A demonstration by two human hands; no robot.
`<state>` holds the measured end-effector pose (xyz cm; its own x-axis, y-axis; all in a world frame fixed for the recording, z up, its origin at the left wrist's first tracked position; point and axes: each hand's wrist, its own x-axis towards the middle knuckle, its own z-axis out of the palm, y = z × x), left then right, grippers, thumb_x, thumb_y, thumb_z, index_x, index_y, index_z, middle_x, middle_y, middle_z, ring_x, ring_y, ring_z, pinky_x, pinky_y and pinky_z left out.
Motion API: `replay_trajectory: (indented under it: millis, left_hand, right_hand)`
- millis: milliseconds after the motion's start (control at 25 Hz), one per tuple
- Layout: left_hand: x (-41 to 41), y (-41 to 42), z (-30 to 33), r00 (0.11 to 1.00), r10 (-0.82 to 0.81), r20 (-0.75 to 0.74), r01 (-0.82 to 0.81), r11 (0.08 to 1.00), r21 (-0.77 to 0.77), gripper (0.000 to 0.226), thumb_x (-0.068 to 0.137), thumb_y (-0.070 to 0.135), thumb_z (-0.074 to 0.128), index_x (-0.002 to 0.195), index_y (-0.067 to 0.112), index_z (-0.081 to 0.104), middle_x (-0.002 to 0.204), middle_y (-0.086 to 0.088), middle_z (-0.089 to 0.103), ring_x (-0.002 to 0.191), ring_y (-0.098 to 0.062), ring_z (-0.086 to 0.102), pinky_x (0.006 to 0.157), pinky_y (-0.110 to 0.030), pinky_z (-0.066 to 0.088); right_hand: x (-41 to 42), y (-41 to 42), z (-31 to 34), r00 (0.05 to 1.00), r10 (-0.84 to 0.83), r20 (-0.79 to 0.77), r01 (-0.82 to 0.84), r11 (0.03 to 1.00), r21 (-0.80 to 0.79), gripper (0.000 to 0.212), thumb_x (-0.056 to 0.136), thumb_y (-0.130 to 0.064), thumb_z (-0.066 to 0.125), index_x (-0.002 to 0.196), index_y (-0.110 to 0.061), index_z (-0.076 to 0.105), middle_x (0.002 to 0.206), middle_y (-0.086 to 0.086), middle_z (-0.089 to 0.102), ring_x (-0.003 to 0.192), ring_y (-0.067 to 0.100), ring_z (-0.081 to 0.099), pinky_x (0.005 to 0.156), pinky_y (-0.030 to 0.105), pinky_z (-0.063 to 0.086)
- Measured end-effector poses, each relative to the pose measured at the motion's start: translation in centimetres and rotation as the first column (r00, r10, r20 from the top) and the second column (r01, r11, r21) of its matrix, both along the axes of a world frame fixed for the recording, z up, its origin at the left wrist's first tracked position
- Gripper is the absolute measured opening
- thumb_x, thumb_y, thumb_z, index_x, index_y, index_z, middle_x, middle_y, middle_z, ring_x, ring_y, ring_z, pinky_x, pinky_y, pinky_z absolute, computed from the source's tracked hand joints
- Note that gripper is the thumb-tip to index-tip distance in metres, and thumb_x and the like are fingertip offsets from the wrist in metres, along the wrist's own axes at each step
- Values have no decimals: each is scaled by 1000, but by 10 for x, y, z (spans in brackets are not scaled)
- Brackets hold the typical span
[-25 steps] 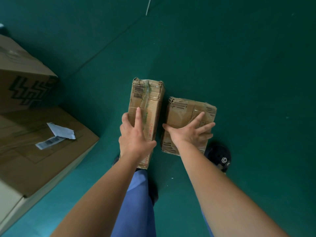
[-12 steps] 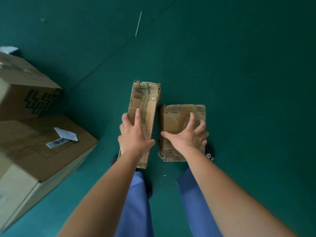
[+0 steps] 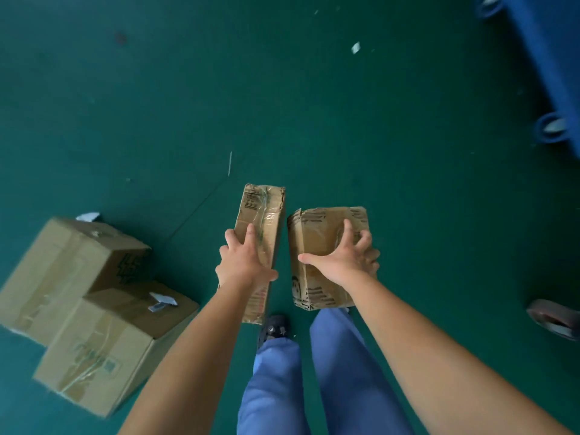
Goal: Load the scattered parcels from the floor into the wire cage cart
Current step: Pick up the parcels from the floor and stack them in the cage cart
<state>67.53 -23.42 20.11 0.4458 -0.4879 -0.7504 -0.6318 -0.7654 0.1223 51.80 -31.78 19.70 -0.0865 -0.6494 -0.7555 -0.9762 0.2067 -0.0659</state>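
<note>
The left hand [image 3: 244,262] is gripping the narrow parcel [image 3: 262,243] and the right hand [image 3: 343,262] is clutching the squarer parcel [image 3: 323,255], both lifted above the floor [image 3: 314,105], probably for one cart trip.

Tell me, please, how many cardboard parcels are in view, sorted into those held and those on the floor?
Held in the hands: 2, the narrow parcel in the left hand and the squarer parcel in the right hand.
On the green floor: 2, the far carton and the near carton.
Total: 4.
</note>
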Motion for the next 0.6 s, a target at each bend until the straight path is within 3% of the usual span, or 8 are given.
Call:
replay_trajectory:
  millis: [160, 320, 600]
  left_hand:
    - [-29, -11, 112, 958, -277, 78, 282, 957, -66, 107, 66, 34, 81, 146, 35, 10, 142, -7, 14, 120, -29, 36, 87, -45, 51]
    - [-90, -11, 193, 850, -516, 105, 525, 845, -101, 109, 67, 36, 80, 149, 33, 9, 142, -8, 14, 119, -29, 37, 89, -45, 52]
    - [-239, 3, 273, 730, -675, 105, 683, 715, -148, 109, 67, 34, 80, 150, 34, 9, 136, -5, 18, 114, -25, 38, 88, -42, 53]
  right_hand:
    - [-42, 17, 112, 985, -175, 11, 175, 983, -51, 124, 55, -77, 71, 151, -39, 2, 156, 4, -4, 137, 43, 19, 112, 48, 25]
    - [-107, 50, 195, 929, -370, 28, 371, 925, -82, 124, 57, -77, 70, 151, -39, -1, 158, 6, -6, 138, 45, 16, 113, 48, 24]
    - [-256, 115, 274, 776, -616, 136, 631, 760, -158, 124, 58, -72, 74, 150, -39, -1, 158, 7, -7, 141, 48, 7, 113, 52, 20]
